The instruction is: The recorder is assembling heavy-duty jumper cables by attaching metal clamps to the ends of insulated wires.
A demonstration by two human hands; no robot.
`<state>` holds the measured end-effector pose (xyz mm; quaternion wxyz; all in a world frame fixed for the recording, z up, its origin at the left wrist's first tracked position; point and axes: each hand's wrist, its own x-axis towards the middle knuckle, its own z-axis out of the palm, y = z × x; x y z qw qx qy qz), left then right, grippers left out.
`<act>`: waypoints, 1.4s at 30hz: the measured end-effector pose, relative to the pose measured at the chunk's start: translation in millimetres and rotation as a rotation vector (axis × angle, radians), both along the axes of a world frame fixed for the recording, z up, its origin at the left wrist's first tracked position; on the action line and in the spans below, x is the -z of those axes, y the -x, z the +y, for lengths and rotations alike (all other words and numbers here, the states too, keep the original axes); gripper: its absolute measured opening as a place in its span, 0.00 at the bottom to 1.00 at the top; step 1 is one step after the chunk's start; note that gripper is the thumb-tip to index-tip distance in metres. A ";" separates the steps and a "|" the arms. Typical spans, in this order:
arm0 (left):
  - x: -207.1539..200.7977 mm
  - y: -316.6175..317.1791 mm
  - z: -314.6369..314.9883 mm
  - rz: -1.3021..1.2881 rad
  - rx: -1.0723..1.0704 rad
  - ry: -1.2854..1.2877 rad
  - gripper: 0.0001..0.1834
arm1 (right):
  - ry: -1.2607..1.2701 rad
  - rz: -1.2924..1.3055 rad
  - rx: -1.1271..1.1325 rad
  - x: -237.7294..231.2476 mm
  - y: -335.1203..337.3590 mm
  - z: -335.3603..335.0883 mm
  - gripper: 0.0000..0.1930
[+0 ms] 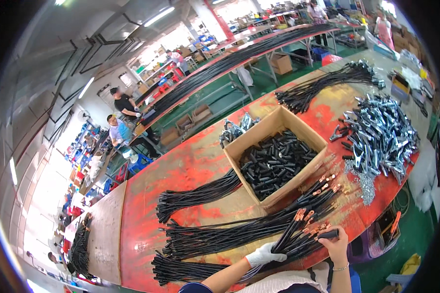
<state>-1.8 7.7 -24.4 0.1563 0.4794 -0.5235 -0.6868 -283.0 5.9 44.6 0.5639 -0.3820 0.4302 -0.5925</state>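
Note:
My left hand (pixel 266 255), in a white glove, is closed round several black cables (pixel 289 235) with copper lugs (pixel 302 215) at their ends. Between the thumb and fingers of my right hand (pixel 337 246), which is bare, is a black rubber sleeve (pixel 329 235), close to the copper cable ends. More black cables (pixel 210 239) lie in bundles along the table's near side. A cardboard box (pixel 298 122) full of loose black sleeves (pixel 274 163) stands beyond my hands.
A heap of metal clamps (pixel 376 134) lies at the right, beside a small pile of shiny fasteners (pixel 364 188). Another cable bundle (pixel 318 88) is behind the box. The red, worn table (pixel 146 210) curves round me. Co-workers (pixel 127 105) stand by a long far bench (pixel 220 63).

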 end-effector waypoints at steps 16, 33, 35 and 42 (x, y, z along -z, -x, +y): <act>-24.2 9.5 5.7 -0.092 0.026 0.047 0.35 | 0.097 0.097 0.058 5.0 -10.2 12.0 0.22; -22.0 12.2 1.5 -0.197 0.051 0.060 0.35 | -0.172 -0.028 0.041 12.6 9.1 9.6 0.11; -23.4 8.8 -1.3 -0.174 0.050 0.028 0.35 | -0.132 -0.096 -0.073 1.0 14.3 5.0 0.12; -7.8 11.6 4.6 -0.105 0.026 0.031 0.35 | -0.125 -0.064 -0.102 14.9 24.3 8.1 0.13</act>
